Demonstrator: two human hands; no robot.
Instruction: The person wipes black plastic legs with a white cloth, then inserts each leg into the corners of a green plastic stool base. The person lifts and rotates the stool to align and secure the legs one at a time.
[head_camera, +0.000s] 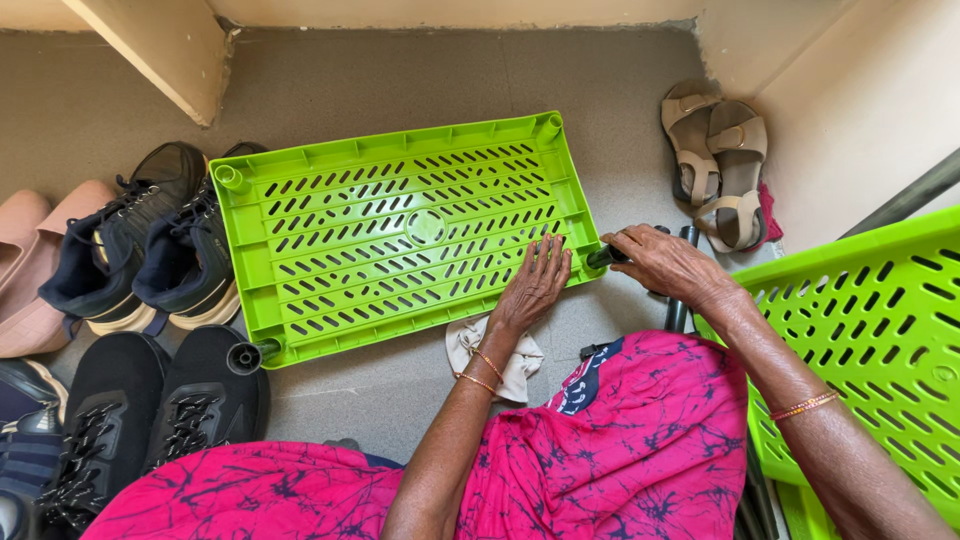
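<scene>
Green slotted shelf (400, 235) lies flat on the floor (420, 400), centre frame. Left hand (535, 285) presses flat on its near right edge, fingers spread, gripping nothing. Right hand (665, 262) is curled tight around a dark tube (607, 256) at the shelf's corner at 3 o'clock. Another tube (250, 355) already sits in the corner at 8 o'clock. Step looks like seating the leg in the corner socket; the next move likely needs a straight push while the left hand keeps the shelf steady. Second green shelf (880, 330) at 4 o'clock, cloth (470, 345) under the wrist, shoes (150, 250) at 9 o'clock, sandals (720, 160) at 1 o'clock.
</scene>
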